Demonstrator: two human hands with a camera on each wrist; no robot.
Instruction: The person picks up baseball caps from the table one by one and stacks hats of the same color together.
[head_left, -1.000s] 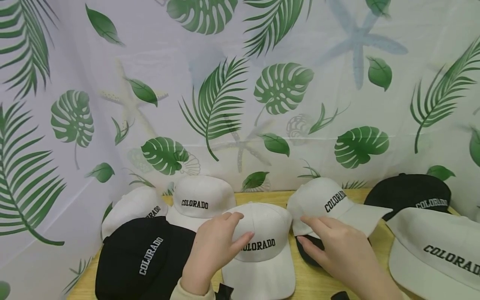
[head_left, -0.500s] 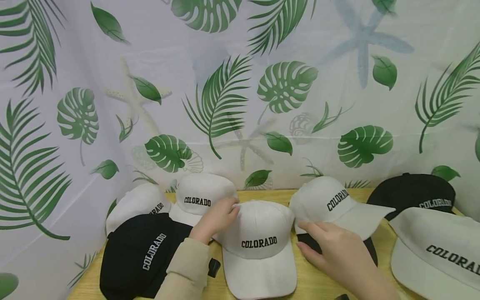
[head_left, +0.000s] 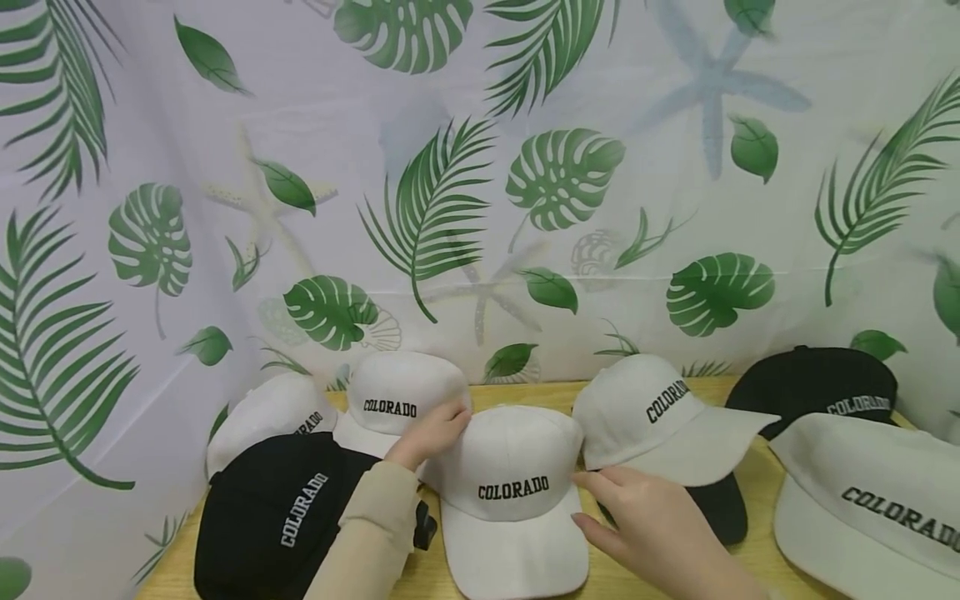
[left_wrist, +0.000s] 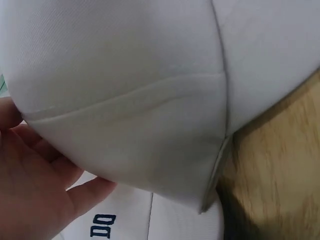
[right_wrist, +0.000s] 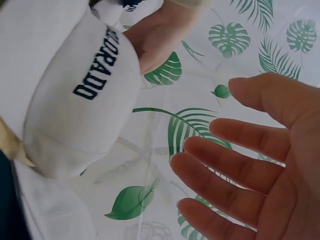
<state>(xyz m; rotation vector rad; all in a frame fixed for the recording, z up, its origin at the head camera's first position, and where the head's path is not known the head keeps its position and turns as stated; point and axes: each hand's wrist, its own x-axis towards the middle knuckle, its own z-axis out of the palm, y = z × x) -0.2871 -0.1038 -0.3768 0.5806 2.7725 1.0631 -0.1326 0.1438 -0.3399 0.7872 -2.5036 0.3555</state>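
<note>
A white baseball cap [head_left: 517,467] with COLORADO lettering sits in the middle of the table, brim toward me. My left hand [head_left: 431,435] grips its left rear edge; in the left wrist view, the fingers of the left hand [left_wrist: 35,185] pass behind the lower rim of the white cap [left_wrist: 130,110], and their tips are partly hidden. On the other side, my right hand [head_left: 652,521] is held beside the cap. The right wrist view shows that hand [right_wrist: 250,170] with fingers spread and holding nothing, apart from the white cap [right_wrist: 90,115].
White caps [head_left: 408,396] and a black cap [head_left: 262,508] stand to the left. Right of the middle, a white cap [head_left: 660,417] rests over a black one [head_left: 723,508]. Farther right are another black cap [head_left: 810,383] and a white cap [head_left: 862,500]. A leaf-printed cloth [head_left: 480,208] hangs behind.
My left hand has moved from in front of the middle cap to its left rear edge and grips it. My right hand has shifted left toward that cap's right side.
</note>
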